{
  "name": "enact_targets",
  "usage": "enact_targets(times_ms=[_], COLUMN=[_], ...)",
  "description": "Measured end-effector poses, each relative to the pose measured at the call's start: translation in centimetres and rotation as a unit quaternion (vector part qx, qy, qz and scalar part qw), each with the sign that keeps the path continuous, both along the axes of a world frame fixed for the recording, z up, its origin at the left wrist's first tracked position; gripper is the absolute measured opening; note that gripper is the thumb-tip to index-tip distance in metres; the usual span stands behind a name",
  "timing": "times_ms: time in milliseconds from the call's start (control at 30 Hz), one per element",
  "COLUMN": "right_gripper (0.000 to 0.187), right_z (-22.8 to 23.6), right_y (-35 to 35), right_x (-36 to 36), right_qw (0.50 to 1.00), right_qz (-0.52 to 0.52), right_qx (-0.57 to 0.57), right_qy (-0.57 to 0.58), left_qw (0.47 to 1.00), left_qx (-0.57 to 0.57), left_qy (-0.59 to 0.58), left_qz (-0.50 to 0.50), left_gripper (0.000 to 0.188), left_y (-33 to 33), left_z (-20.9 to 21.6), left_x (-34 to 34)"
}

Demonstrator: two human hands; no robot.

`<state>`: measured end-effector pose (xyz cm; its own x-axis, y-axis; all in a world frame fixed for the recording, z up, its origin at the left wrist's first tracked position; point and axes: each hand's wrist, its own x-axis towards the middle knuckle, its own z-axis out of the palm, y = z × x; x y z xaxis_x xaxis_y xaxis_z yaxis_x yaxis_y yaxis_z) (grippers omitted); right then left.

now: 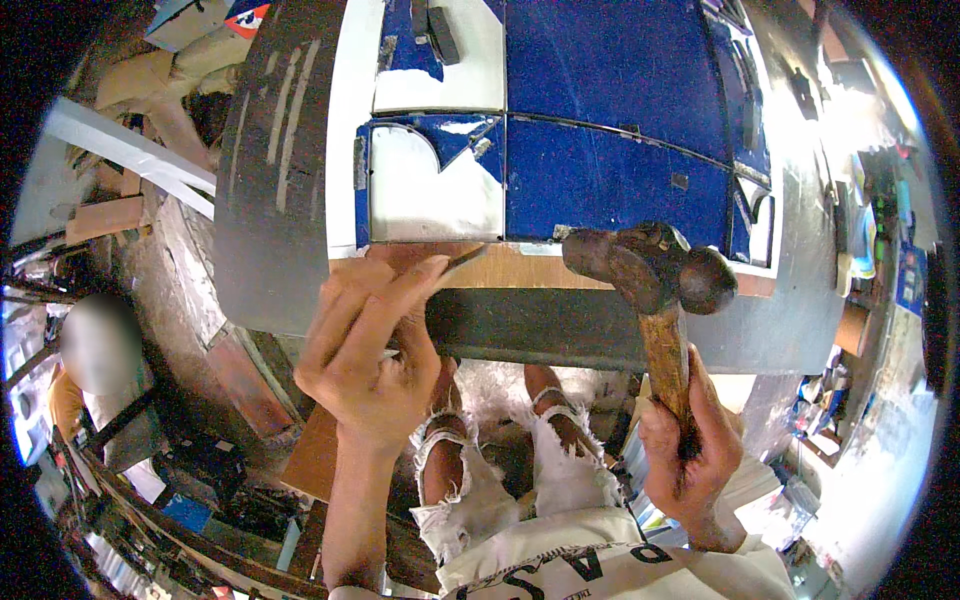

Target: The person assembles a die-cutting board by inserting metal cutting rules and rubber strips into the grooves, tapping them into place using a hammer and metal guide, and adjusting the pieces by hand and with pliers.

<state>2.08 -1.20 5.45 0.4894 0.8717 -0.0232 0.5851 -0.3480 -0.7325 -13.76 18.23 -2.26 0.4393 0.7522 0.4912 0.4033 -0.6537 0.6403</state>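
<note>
My right hand (690, 450) is wrapped round the wooden handle of a ball-peen hammer (650, 265). The dark metal head is raised over the near edge of a blue and white panel (610, 180). To the left, my left hand (375, 340) pinches a thin, dark, nail-like piece (466, 257) between thumb and fingertips. Its tip points up and right, close to the panel's wooden front edge (530, 272); whether it touches cannot be made out. Dark seam lines divide the panel, and its blue surface is torn away in white patches at the left.
The panel lies on a dark grey table (270, 180). A dark bar-shaped block (440, 35) rests on its far left part. Wood offcuts (105, 218) and a white beam (130, 150) lie at the left. Another person (105, 400) is at the far left. My knees are below the table's edge.
</note>
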Motion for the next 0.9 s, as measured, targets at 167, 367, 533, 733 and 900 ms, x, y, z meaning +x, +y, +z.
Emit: enact_targets(times_ms=[167, 367, 533, 733, 900], right_gripper=[0.047, 0.049, 0.049, 0.043, 0.050], right_z=[-0.1, -0.5, -0.5, 0.8, 0.8], right_y=[0.7, 1.1, 1.4, 2.8, 3.1], right_x=[-0.4, -0.3, -0.5, -0.3, -0.3], right_qw=[0.998, 1.000, 0.999, 0.994, 0.980], right_qz=[-0.025, -0.004, -0.006, 0.068, 0.141], right_qx=[-0.006, 0.015, 0.027, 0.055, 0.045], right_qy=[0.051, 0.003, 0.023, -0.067, -0.132], left_qw=[1.000, 1.000, 1.000, 1.000, 0.998], left_qx=[-0.011, 0.002, -0.004, 0.000, -0.001], left_qy=[-0.003, 0.011, 0.021, -0.007, -0.053], left_qz=[-0.017, -0.014, -0.015, -0.014, -0.026], left_gripper=[0.035, 0.034, 0.034, 0.035, 0.038], left_y=[0.6, 0.5, 0.4, 0.4, 0.4], left_z=[0.0, 0.4, 0.5, 0.1, 0.0], left_x=[0.0, 0.2, 0.3, 0.5, 0.3])
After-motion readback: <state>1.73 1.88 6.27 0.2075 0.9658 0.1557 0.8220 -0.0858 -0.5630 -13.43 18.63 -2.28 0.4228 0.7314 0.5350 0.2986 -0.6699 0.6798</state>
